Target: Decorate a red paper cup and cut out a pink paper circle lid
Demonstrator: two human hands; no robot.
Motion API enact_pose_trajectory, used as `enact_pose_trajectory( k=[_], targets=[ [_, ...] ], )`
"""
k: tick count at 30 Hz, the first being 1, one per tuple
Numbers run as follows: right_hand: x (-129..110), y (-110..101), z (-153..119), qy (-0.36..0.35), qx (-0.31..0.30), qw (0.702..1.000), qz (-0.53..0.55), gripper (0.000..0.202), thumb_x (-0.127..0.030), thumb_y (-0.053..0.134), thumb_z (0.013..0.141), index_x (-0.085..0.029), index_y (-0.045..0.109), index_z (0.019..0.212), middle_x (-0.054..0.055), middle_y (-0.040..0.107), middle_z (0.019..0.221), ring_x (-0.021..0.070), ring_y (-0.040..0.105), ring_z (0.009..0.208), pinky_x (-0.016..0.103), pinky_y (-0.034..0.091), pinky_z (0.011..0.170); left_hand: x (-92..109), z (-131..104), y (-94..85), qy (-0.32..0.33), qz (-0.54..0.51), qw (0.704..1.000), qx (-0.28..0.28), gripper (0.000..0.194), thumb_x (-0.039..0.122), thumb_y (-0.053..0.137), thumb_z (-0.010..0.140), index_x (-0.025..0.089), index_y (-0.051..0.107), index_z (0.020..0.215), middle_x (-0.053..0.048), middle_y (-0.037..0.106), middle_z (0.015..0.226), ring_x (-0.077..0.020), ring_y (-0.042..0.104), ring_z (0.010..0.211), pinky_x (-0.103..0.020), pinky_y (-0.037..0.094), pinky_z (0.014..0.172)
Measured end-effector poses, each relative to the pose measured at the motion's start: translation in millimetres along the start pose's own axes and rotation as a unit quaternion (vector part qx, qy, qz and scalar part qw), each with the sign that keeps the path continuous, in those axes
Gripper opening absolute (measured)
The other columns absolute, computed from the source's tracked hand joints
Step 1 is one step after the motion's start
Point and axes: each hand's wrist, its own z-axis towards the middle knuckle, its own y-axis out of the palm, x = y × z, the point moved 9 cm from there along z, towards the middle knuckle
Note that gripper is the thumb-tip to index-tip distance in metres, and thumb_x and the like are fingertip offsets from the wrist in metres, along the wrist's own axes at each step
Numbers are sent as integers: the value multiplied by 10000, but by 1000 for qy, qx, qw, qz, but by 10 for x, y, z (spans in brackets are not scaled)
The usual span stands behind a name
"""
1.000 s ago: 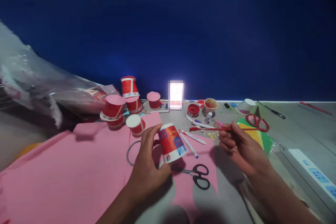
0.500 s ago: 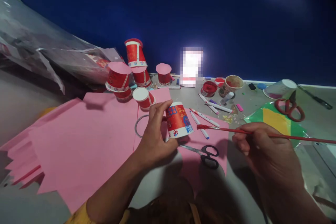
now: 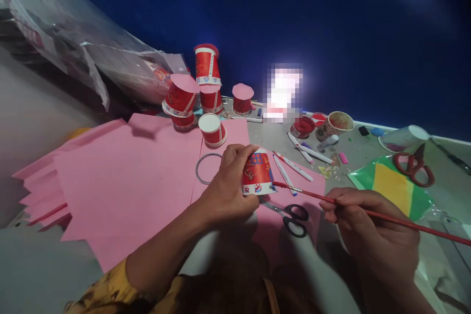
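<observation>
Brush (image 3: 312,193) pinched in the right hand (image 3: 375,228), red tip at or just shy of the lower edge of a red cup (image 3: 259,174) the left hand (image 3: 230,181) is gripping around its side. Cup's got a blue window (image 3: 256,158) already, bottom band (image 3: 253,189) is mostly white, so I'd guess part-done; pink-topped cups (image 3: 183,95) behind look further along.

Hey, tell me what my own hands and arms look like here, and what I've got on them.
Your left hand is bare, ungloved, and farther up that arm is a yellow sleeve with dark patches. Your right hand is ungloved too; no sleeve shows on that side. I see no watch or bracelet.
</observation>
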Motion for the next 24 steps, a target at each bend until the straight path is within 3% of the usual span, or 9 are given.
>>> enact_pose_trajectory(
  k=[10,24],
  targets=[
    [-7,66,25,-8,-41,999,5,27,-259,833,929,-258,838,956,70,797,878,175,747,638,296,651,594,-20,-28,22,-17,-24,1000,-10,850,152,729,678,304,454,1468,-103,452,1445,-348,525,1387,-624,429,1249],
    [-1,79,27,21,-43,999,23,47,-296,857,916,-259,839,938,59,792,872,170,743,652,297,647,603,-36,-23,36,-8,-38,999,-20,855,156,727,667,332,466,1462,-95,475,1446,-362,527,1397,-627,454,1231]
  ],
)
